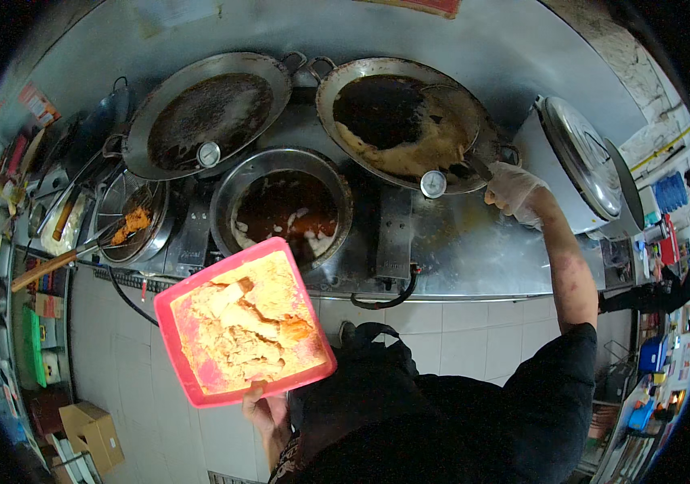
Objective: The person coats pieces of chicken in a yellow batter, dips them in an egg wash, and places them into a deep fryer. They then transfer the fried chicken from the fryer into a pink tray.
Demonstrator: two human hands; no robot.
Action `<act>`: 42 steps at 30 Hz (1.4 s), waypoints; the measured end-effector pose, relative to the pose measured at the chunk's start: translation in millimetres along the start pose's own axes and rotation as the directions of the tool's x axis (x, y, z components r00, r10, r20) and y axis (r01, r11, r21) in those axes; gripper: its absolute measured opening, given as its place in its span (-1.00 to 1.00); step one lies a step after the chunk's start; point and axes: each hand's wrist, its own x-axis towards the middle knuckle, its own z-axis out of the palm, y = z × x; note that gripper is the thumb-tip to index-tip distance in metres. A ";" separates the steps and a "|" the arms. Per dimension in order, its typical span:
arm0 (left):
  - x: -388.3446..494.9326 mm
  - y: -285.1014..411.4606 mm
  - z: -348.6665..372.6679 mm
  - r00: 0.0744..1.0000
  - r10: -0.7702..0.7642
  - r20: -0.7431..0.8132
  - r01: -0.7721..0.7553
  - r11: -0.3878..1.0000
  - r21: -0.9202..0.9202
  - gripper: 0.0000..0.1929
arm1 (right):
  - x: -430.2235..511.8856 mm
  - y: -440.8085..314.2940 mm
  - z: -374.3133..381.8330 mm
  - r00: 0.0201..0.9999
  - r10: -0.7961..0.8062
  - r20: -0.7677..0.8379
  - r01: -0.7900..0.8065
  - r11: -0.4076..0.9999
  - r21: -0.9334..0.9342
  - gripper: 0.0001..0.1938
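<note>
My left hand (pixel 266 411) grips the near rim of a pink plastic tray (pixel 177 357). Floury breading and several coated pieces of food (pixel 248 323) lie in it; one shows an orange patch. My right hand (pixel 515 189), in a clear plastic glove, is closed around the dark handle (pixel 478 166) of a utensil that reaches into the right-hand wok (pixel 336 66). Dark oil with tan foam (pixel 393 142) fills this wok, and the utensil's far end is hard to make out there. A dial thermometer (pixel 433 184) sits at the wok's near rim.
A second wok (pixel 139 121) of dark oil, with a thermometer (pixel 208 155), stands at the back left. Nearer is a round pan (pixel 221 206) of brown oil. Left, a wooden-handled strainer (pixel 48 270) holds fried bits over a pot. A large lidded pot (pixel 538 145) stands right.
</note>
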 end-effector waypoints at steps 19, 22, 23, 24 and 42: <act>-1.8 -6.3 -5.2 0.996 0.009 -0.086 -0.006 0.999 0.037 -0.38 | 42.5 -19.4 -50.0 0.927 -0.130 -0.351 0.098 -0.821 0.563 -0.67; -1.6 -8.3 -8.0 0.999 0.029 -0.043 -0.028 0.999 0.025 -0.52 | 43.6 -23.1 -50.2 0.944 -0.088 -0.317 0.120 -0.805 0.581 -0.69; -1.9 -8.6 -7.9 1.000 0.014 0.013 -0.014 1.000 0.003 -0.58 | 43.0 -23.7 -49.3 0.950 -0.063 -0.306 0.152 -0.761 0.631 -0.68; -2.1 -8.8 -7.6 0.997 0.015 0.082 -0.013 1.000 -0.015 -0.63 | 42.1 -24.5 -47.4 0.957 -0.018 -0.289 0.183 -0.737 0.650 -0.68; 3.0 15.0 -14.0 0.995 -0.069 -0.075 0.081 0.980 0.179 -0.38 | 35.2 -170.6 12.8 0.906 0.415 0.085 -0.008 -0.183 0.983 -0.64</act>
